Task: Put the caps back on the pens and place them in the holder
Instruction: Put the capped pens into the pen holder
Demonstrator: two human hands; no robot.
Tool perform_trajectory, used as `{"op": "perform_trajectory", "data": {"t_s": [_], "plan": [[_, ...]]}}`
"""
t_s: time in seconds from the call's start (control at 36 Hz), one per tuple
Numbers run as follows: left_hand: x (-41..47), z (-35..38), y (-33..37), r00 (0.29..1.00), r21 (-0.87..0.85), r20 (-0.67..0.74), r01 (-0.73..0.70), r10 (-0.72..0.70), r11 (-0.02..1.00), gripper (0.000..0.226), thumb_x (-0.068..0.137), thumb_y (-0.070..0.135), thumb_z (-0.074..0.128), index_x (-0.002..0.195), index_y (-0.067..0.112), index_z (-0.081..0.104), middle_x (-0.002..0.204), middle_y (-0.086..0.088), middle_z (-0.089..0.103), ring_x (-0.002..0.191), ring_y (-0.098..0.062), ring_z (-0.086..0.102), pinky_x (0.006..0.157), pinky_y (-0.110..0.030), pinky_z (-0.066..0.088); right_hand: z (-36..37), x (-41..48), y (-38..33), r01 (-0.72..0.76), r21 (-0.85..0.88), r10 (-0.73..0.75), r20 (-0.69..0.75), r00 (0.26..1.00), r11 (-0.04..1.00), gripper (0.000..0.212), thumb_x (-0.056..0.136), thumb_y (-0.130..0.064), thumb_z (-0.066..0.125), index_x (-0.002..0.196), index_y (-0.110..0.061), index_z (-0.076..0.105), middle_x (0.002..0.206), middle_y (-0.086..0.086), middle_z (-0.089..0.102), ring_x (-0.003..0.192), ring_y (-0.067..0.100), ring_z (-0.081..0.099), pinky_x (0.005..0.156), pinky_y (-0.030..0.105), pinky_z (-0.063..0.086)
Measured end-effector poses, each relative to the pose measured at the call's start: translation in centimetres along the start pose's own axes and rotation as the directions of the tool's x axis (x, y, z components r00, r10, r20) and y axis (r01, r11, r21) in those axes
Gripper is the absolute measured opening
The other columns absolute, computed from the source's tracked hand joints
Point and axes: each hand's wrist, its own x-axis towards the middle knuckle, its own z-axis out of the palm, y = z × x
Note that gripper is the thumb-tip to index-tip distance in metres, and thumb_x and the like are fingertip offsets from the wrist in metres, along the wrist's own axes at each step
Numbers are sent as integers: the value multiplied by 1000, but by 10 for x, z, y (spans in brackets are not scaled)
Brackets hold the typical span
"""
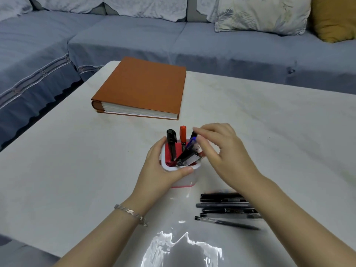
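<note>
Blue sofa (134, 39) seats with a leaf-print cushion (260, 14) and a mustard cushion (335, 18) run behind a pale table (269, 132). An orange book (142, 85) lies shut near the table's far left corner. Around the middle of the table, towards the near edge, stands the white holder (183, 180) with its red inside. The left hand (159, 170), a bracelet (129, 211) on its wrist, is wrapped round the holder's left side, thumb across the near rim. A black marker (171, 139) and an orange marker (183, 135) stand capped inside. The right hand (225, 151) pinches the top of a blue pen (192, 142) that leans in the holder. Several black pens (223, 206) lie side by side closer to the near edge, partly under the right forearm.
</note>
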Motion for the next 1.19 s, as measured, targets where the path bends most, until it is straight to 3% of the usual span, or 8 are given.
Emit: {"op": "perform_trajectory", "data": {"t_s": [0.14,0.39,0.56,0.72,0.86,0.97,1.14,1.19], "plan": [[-1,5,-5,997,-25,24,81,-80,996,86,58,37,84,131,37,38,134,15,46,121,-5,45,104,-34,40,-41,-27,47,-154,-90,170,209,963,984,24,87,-22,59,111,-21,63,97,-13,57,87,-7,52,73,2,36],[1,21,2,996,-32,46,77,-75,997,93,49,52,80,130,35,39,134,17,45,123,-3,44,106,-37,38,-41,-69,98,-108,-417,355,578,735,903,39,80,-34,65,116,-24,55,113,-8,51,110,12,45,95,25,37],[3,21,1,996,21,51,68,-69,997,86,63,31,80,136,30,33,130,18,39,120,-2,40,95,-19,32,-34,-71,103,-55,-494,366,561,743,868,22,84,-28,55,105,-21,53,103,0,56,98,18,48,84,28,41],[4,19,-2,997,17,65,51,-52,999,87,58,40,82,133,35,37,136,14,44,124,-4,42,106,-36,37,-40,-77,111,-152,-381,358,557,749,912,14,91,-31,48,102,-23,53,101,-3,53,92,12,48,81,23,39],[3,18,-1,997,29,68,38,-40,999,83,60,38,82,130,38,38,133,15,45,121,-2,43,105,-35,39,-70,-73,105,-194,-332,320,380,868,923,18,92,-28,46,107,-24,56,94,-6,58,89,15,57,75,21,38],[3,19,0,996,46,67,63,-66,997,96,53,50,77,136,32,32,139,14,39,125,-5,40,106,-33,36,-101,-56,75,-246,-212,290,206,935,946,18,90,-29,45,105,-36,50,64,-21,57,67,-5,54,63,8,38],[3,20,-1,996,40,64,63,-65,997,93,56,45,80,136,33,33,137,14,42,124,-4,42,106,-37,38,-114,-17,8,-164,-183,211,283,935,969,36,83,-52,26,106,-52,54,70,-37,57,68,-11,53,63,4,39],[2,20,-2,996,28,62,62,-64,998,91,59,40,82,136,32,34,136,14,42,124,-4,42,106,-36,38,-107,-5,-5,-115,-250,202,356,913,961,29,86,-48,36,100,-46,62,78,-20,68,74,-1,59,74,18,48]]}}
